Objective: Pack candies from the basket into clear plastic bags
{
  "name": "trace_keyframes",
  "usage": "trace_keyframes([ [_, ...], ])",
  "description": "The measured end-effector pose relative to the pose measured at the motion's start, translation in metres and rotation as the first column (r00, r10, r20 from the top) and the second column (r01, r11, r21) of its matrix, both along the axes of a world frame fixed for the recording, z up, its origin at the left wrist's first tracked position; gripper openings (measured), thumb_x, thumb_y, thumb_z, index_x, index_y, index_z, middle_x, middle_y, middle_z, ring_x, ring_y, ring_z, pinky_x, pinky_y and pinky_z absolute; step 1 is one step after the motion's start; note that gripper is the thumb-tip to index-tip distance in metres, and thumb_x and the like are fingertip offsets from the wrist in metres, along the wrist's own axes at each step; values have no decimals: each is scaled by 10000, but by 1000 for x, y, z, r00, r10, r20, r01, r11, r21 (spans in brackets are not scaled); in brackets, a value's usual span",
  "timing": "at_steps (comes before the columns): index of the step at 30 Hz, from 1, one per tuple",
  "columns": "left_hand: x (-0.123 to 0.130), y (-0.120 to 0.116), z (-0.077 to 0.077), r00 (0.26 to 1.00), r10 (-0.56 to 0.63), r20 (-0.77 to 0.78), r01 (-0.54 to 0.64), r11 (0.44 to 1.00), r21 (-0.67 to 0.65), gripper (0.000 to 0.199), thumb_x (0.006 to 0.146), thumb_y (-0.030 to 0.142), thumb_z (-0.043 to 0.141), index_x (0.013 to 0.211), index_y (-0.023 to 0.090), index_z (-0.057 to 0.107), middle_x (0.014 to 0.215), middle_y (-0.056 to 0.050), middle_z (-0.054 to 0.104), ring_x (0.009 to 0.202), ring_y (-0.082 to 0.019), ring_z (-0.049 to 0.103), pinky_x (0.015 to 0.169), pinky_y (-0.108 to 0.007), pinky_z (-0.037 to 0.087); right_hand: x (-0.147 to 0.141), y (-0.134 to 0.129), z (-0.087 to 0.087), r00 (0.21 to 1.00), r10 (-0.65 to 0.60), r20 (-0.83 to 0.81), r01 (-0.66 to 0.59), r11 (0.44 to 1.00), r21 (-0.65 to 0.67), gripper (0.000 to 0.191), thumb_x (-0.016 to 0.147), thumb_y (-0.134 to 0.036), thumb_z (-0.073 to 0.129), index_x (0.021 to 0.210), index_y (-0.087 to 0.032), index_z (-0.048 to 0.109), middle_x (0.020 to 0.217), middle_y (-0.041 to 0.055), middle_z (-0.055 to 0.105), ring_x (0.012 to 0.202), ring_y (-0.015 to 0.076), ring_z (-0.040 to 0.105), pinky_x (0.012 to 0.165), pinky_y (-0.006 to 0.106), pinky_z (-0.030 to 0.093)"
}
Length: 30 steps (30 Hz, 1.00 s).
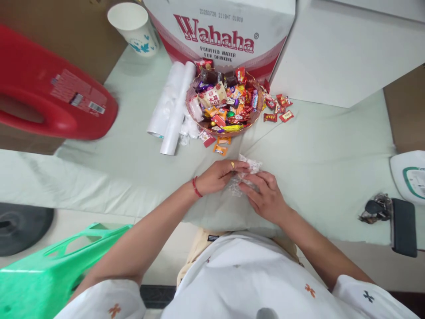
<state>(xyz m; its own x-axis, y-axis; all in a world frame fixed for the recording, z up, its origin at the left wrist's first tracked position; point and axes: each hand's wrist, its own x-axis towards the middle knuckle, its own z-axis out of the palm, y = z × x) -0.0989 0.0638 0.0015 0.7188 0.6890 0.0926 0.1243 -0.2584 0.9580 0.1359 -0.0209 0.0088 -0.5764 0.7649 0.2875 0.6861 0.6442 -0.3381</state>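
In front of my body, a small crinkled clear plastic wrapper with faint print lies between my two hands, low over the cloth. My left hand has its fingers pressed together on the wrapper's left side; a red cord circles that wrist. From the right, my right hand pinches the wrapper's lower part with bent fingers. What sits inside the wrapper, if anything, I cannot make out. Just beyond my hands stands a clear gold-rimmed bowl heaped with wrapped candies.
Two white plastic rolls lie left of the bowl, loose candies right of it. Behind are a Wahaha carton and a paper cup. A red jug is at left; a black phone lies at the right edge.
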Motion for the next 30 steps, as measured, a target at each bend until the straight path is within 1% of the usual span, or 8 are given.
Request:
trace_keyframes([
  [4, 3, -1, -2, 1000, 7, 16, -7, 1000, -14, 565, 910, 43, 418, 1425, 195, 592, 1269, -90, 764, 1224, -184, 707, 1073, -350, 535, 2, 2, 0, 999, 33, 27, -33, 999, 14, 438, 962, -105, 529, 1305, -328, 684, 1357, 73, 660, 1236, 274, 515, 1077, 509, 462],
  [10, 3, -2, -4, 999, 11, 38, -9, 999, -49, 594, 884, 31, 403, 1427, 186, 586, 1290, -98, 754, 1247, -192, 696, 1073, -366, 540, 12, 4, -7, 999, -5, 52, 4, 1000, 10, 439, 991, -116, 524, 1343, -342, 661, 1355, 75, 656, 1200, 266, 519, 1033, 477, 466],
  [14, 4, -4, -8, 998, 18, 66, -15, 998, -55, 613, 872, 18, 400, 1434, 186, 578, 1297, -112, 749, 1253, -208, 694, 1056, -371, 555, 4, 4, -11, 996, 75, 40, -75, 997, -4, 367, 1002, -164, 567, 1261, -383, 706, 1297, 42, 693, 1125, 248, 546, 994, 445, 449],
  [18, 4, -5, -10, 998, -3, 70, 1, 999, 33, 662, 850, -9, 390, 1465, 188, 535, 1322, -121, 734, 1255, -209, 691, 1044, -380, 562, -4, 9, -5, 982, 48, -181, -48, 999, 6, 250, 991, -193, 605, 1152, -334, 733, 1128, 48, 736, 951, 218, 583, 863, 410, 479],
  [23, 3, -7, -5, 996, 58, -68, -35, 956, 292, 608, 807, 72, 552, 1394, 224, 592, 1363, -106, 702, 1293, -273, 648, 1213, -530, 402, -10, 25, 5, 881, -170, -441, 140, 985, -100, 173, 997, -198, 599, 1102, -259, 723, 920, 59, 695, 864, 211, 591, 759, 376, 491],
  [26, 13, -14, -4, 981, 182, -68, -161, 957, 240, 419, 824, 262, 706, 1238, 217, 661, 1358, -119, 692, 1245, -292, 671, 1198, -530, 422, -13, 33, 2, 845, -307, -438, 234, 949, -213, 104, 996, -255, 620, 1006, -255, 724, 831, 31, 663, 833, 211, 588, 764, 379, 490],
  [28, 25, -23, -6, 937, 347, -49, -341, 934, 103, 311, 872, 369, 711, 1136, 206, 679, 1256, -114, 726, 1111, -260, 729, 1036, -441, 564, -14, 37, -2, 811, -402, -426, 299, 909, -289, 84, 982, -301, 645, 955, -249, 706, 790, 17, 627, 822, 212, 583, 768, 377, 494],
  [30, 37, -32, -9, 876, 481, -32, -482, 875, -35, 276, 932, 392, 656, 1133, 202, 669, 1136, -93, 747, 969, -215, 759, 861, -349, 618, -13, 40, -8, 763, -493, -418, 369, 863, -344, 93, 951, -331, 682, 978, -242, 685, 856, 23, 616, 845, 213, 588, 773, 375, 508],
])
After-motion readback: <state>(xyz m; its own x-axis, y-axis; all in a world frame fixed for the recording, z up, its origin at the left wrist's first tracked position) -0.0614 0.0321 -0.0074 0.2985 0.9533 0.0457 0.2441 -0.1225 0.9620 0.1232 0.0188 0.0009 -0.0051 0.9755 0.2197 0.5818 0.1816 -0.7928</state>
